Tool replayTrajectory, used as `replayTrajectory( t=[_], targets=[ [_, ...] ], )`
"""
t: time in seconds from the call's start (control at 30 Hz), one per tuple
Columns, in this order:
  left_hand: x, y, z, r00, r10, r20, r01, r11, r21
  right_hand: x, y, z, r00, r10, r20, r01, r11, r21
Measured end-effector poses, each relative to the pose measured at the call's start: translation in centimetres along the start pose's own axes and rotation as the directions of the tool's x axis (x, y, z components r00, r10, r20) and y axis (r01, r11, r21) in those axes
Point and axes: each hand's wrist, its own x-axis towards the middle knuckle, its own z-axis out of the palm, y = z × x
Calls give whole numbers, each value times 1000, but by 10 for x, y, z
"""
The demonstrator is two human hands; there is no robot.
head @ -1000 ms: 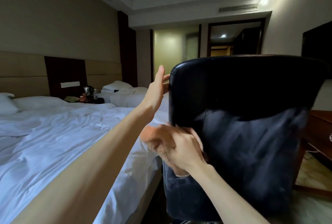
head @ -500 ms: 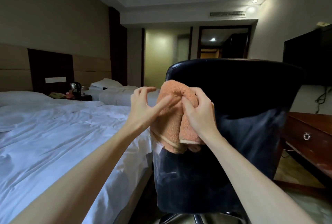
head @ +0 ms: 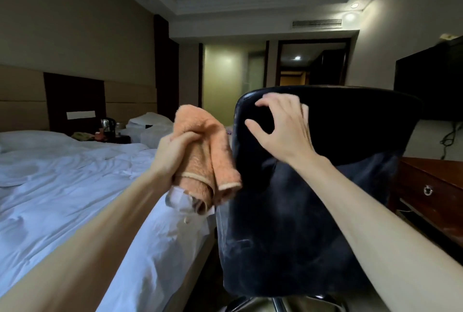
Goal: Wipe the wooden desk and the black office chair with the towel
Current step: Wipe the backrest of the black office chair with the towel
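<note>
Towel bunched, gripped by left hand, just left of chair; right hand empty, half-open at its top edge, likely to steady it for wiping.

The bed lies left of the chair, the desk right.
</note>
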Motion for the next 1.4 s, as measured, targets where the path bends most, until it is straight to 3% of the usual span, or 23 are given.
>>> replayTrajectory(
  t=[0.07,0.17,0.3,0.37,0.5,0.57,0.63,0.73,0.8,0.87,1.0,1.2,1.4],
  targets=[
    [10,2,0,995,-16,-95,10,998,-66,11,11,0,995,-102,-9,97,973,-210],
    [21,6,5,977,-45,-208,10,986,-167,38,29,-4,996,-83,45,94,931,-353],
    [40,20,17,940,39,-338,-94,984,-149,63,49,1,989,11,148,46,926,-374],
    [45,34,28,922,99,-373,-150,982,-111,63,50,6,993,22,119,21,937,-349],
    [56,57,72,903,331,-273,-329,943,55,64,43,23,999,21,-31,-31,931,-365],
    [62,55,98,889,457,-35,-443,876,190,66,37,26,999,21,-38,-34,925,-378],
    [66,47,114,868,478,135,-497,834,239,67,35,30,999,8,-33,-21,918,-396],
    [67,51,112,881,427,204,-448,891,71,70,35,38,998,-11,-69,-18,913,-407],
    [70,53,104,905,351,239,-376,924,67,71,33,43,995,-12,-101,-31,912,-409],
    [73,46,101,919,338,201,-356,932,62,72,28,47,991,-22,-132,-33,915,-403],
    [80,12,103,881,474,1,-463,860,217,72,18,59,995,-31,-96,-13,903,-429],
    [107,-11,95,887,444,-126,-445,895,21,82,11,94,954,-53,-295,-56,935,-349],
    [121,-18,82,903,410,-128,-419,907,-50,82,-2,107,941,-64,-332,-57,937,-343]
  ],
)
